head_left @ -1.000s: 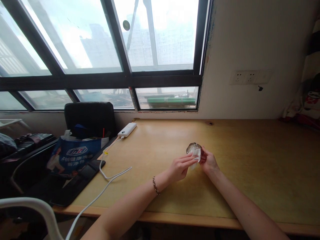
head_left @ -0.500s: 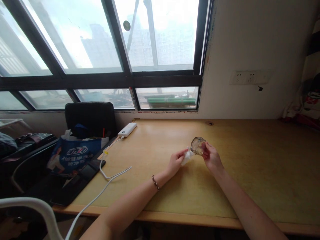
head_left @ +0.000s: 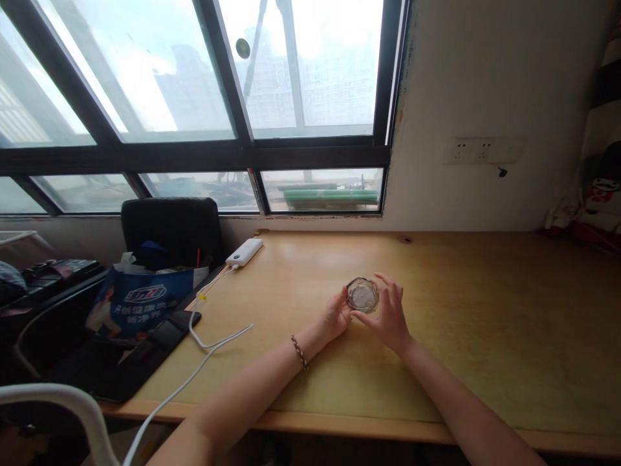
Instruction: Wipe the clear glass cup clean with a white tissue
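Observation:
Above the table, a small clear glass vessel [head_left: 363, 295] with a faceted, many-sided rim is tilted so that its round base shows pale inside the rim. Whether it is a cup or an ashtray, I cannot tell. My left hand [head_left: 336, 317] grips it from the left and below, with a beaded bracelet on the wrist. On the other side my right hand [head_left: 389, 314] curls around its right edge, thumb below and fingers above. The white tissue seen earlier does not show clearly; something whitish lies in or behind the base.
The wooden table [head_left: 301, 362] spreads under my arms. A white power bank [head_left: 245, 252] with a white cable [head_left: 213, 346] lies at its left edge. Beyond that edge are a black chair [head_left: 169, 226] and a blue bag [head_left: 140, 301]. Windows and a wall socket [head_left: 470, 150] are behind.
The glass vessel has moved left and slightly down, from my right hand alone into both hands. My left hand has turned and taken hold of it, and the tissue has dropped from clear sight.

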A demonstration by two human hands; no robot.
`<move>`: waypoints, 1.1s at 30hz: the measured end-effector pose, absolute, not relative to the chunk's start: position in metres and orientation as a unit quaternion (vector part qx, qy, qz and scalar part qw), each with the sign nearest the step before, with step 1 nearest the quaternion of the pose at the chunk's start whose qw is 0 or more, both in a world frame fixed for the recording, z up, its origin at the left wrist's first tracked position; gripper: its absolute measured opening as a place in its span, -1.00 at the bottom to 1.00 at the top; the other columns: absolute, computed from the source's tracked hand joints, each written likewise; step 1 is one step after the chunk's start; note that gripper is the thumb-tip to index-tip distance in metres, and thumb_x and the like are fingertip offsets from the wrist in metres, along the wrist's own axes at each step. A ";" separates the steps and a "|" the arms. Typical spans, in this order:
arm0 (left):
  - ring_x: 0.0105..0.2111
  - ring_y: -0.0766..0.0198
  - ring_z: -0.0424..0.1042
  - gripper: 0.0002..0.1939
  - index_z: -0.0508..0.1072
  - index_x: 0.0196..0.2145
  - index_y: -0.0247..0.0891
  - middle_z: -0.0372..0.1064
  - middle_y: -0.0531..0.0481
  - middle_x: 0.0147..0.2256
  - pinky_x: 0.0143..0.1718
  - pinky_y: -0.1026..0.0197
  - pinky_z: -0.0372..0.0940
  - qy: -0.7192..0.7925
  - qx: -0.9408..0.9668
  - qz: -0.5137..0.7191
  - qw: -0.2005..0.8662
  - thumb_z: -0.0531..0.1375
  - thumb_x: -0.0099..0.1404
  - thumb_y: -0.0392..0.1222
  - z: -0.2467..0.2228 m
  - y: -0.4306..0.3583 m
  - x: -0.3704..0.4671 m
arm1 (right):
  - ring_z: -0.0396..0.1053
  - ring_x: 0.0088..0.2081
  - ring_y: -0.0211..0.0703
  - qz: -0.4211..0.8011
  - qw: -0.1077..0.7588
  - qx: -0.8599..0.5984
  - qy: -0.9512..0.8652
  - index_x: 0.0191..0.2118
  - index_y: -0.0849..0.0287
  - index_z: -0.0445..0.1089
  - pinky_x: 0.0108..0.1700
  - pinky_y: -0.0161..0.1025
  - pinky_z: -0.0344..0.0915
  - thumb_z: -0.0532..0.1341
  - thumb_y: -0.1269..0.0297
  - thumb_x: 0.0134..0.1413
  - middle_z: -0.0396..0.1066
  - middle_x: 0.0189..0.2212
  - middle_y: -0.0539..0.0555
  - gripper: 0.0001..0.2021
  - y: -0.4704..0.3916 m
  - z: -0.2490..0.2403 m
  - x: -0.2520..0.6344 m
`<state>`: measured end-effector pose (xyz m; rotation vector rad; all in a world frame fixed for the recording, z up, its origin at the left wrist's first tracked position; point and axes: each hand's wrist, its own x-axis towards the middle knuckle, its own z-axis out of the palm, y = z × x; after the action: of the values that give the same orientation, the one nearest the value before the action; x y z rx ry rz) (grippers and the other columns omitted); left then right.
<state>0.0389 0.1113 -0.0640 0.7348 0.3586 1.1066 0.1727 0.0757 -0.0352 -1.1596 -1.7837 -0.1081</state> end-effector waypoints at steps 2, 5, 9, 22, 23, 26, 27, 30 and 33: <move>-0.08 0.10 0.26 -0.53 0.30 -0.10 -0.40 0.30 -0.23 -0.11 -0.01 0.08 0.11 0.184 0.365 0.506 0.759 0.08 0.15 0.03 -0.067 0.113 0.039 | 0.06 0.01 0.10 0.016 0.514 -0.484 -0.708 0.07 0.24 0.00 0.00 0.03 0.06 0.27 -0.04 -0.30 0.10 -0.01 0.26 -0.20 0.078 -0.039 0.171; -0.15 0.13 0.32 -0.56 0.36 -0.17 -0.38 0.34 -0.22 -0.16 -0.08 0.10 0.19 0.237 0.414 0.503 0.721 0.13 0.10 0.03 -0.071 0.116 0.036 | 0.18 -0.06 0.02 0.122 0.516 -0.483 -0.697 0.06 0.17 0.00 -0.04 -0.07 0.16 0.28 0.05 -0.28 0.19 -0.08 0.20 -0.25 0.080 -0.046 0.171; -0.24 0.19 0.38 -0.60 0.38 -0.19 -0.37 0.38 -0.17 -0.20 -0.18 0.14 0.26 0.320 0.495 0.513 0.624 0.17 0.07 -0.04 -0.067 0.116 0.029 | 0.23 -0.09 0.02 0.141 0.512 -0.494 -0.689 0.01 0.16 0.09 -0.05 -0.08 0.17 0.31 0.10 -0.33 0.24 -0.12 0.17 -0.30 0.083 -0.051 0.173; 0.04 0.17 0.14 -0.64 0.23 -0.04 -0.36 0.23 -0.22 -0.04 0.05 0.08 0.09 0.245 0.914 0.314 0.076 -0.06 0.26 -0.15 -0.048 0.096 0.025 | 0.21 -0.06 0.04 0.102 0.478 -0.510 -0.708 0.01 0.27 0.12 -0.01 -0.07 0.16 0.26 0.31 -0.33 0.24 -0.09 0.25 -0.35 0.092 -0.065 0.179; 0.06 0.14 0.09 -0.58 0.19 -0.01 -0.39 0.20 -0.26 -0.02 0.07 0.05 0.05 0.238 0.925 0.292 0.055 -0.05 0.25 -0.09 -0.045 0.095 0.026 | 0.20 -0.05 0.04 0.103 0.473 -0.500 -0.718 0.02 0.27 0.12 0.01 -0.08 0.14 0.24 0.35 -0.34 0.22 -0.07 0.24 -0.35 0.092 -0.065 0.180; 0.10 0.04 -0.01 -0.36 0.09 0.04 -0.49 0.11 -0.36 0.03 0.10 -0.01 -0.03 0.234 0.940 0.249 0.006 -0.01 0.17 0.09 -0.040 0.092 0.028 | 0.17 -0.02 0.03 0.108 0.467 -0.470 -0.741 0.03 0.25 0.11 0.04 -0.08 0.11 0.21 0.42 -0.35 0.20 -0.05 0.22 -0.35 0.092 -0.065 0.180; 0.10 0.03 -0.02 -0.32 0.08 0.04 -0.51 0.09 -0.38 0.03 0.09 0.00 -0.03 0.233 0.942 0.240 -0.007 -0.02 0.16 0.12 -0.039 0.091 0.028 | 0.17 -0.02 0.03 0.110 0.468 -0.464 -0.744 0.03 0.24 0.11 0.04 -0.07 0.11 0.21 0.42 -0.35 0.20 -0.05 0.22 -0.35 0.092 -0.065 0.180; 0.06 -0.01 0.05 -0.29 0.13 0.00 -0.52 0.14 -0.39 -0.01 0.05 0.00 0.00 0.241 0.942 0.229 -0.046 -0.05 0.14 0.19 -0.039 0.089 0.031 | 0.18 -0.03 0.03 0.118 0.476 -0.456 -0.743 0.03 0.24 0.12 0.04 -0.07 0.11 0.21 0.40 -0.36 0.21 -0.05 0.22 -0.34 0.091 -0.063 0.181; -0.09 -0.02 0.21 -0.32 0.25 -0.13 -0.49 0.27 -0.36 -0.16 -0.07 -0.02 0.08 0.290 0.927 0.225 -0.081 -0.07 0.10 0.25 -0.042 0.087 0.035 | 0.20 -0.05 0.04 0.136 0.485 -0.459 -0.732 0.01 0.22 0.14 0.02 -0.06 0.13 0.21 0.39 -0.37 0.24 -0.07 0.20 -0.35 0.091 -0.061 0.181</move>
<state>0.0354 0.0867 -0.0415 3.0717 0.9626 0.7449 0.1808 0.0907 -0.0613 -1.1178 -1.7815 0.3308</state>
